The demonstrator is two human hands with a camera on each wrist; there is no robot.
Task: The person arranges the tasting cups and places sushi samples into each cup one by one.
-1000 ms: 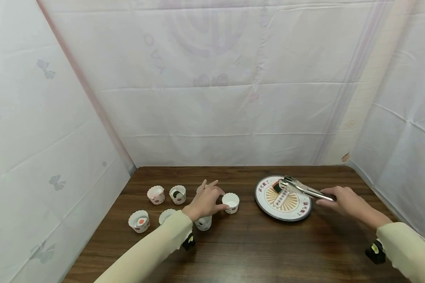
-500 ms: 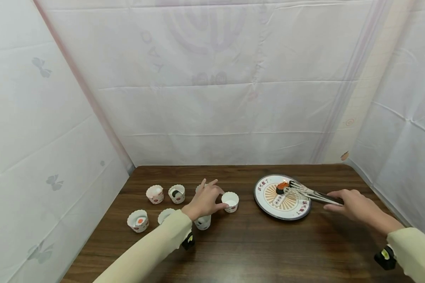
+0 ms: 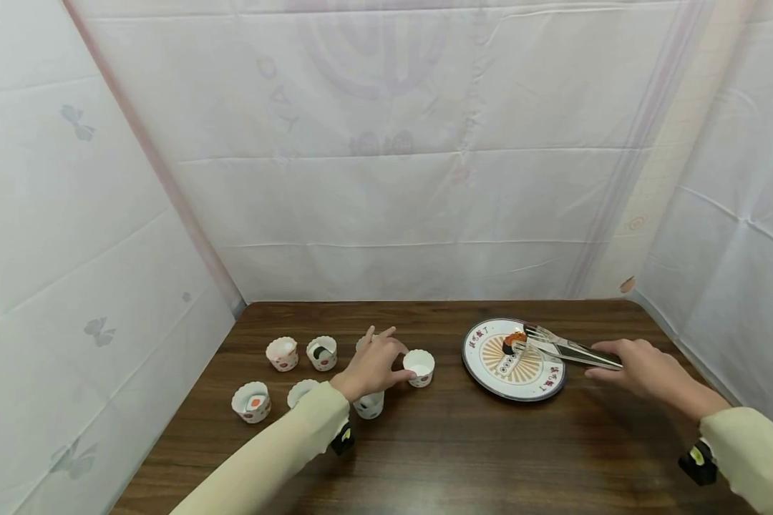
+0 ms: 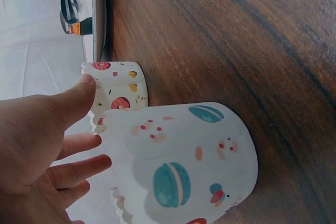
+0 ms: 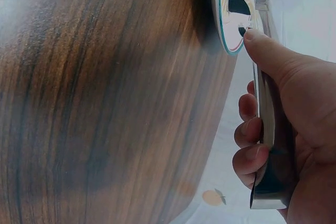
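Note:
In the head view my left hand (image 3: 375, 366) reaches over the paper baking cups. Its thumb and index finger hold the rim of the rightmost cup (image 3: 420, 375), while the other fingers stretch out behind. Inside that cup only white shows. My right hand (image 3: 644, 370) grips metal serving tongs (image 5: 270, 121) by the handle. The tongs' slotted tips stand apart at a sushi piece (image 3: 514, 339) with orange topping and a dark wrap. It sits on a round white plate (image 3: 482, 357) with a sunburst print. Nearest the left wrist camera is another cup (image 4: 178, 156) with macaron prints.
More paper cups stand to the left: one with an orange-and-white piece (image 3: 253, 405), one with a dark-and-white piece (image 3: 323, 356), and a back-left cup (image 3: 282, 356). My left arm partly hides others. White cloth (image 3: 361, 214) walls the dark wooden table (image 3: 464, 458).
My right hand has drawn the tongs to the right, and their tips have spread. The sushi piece has shifted slightly right and sits more upright. My left hand stays at the same cup.

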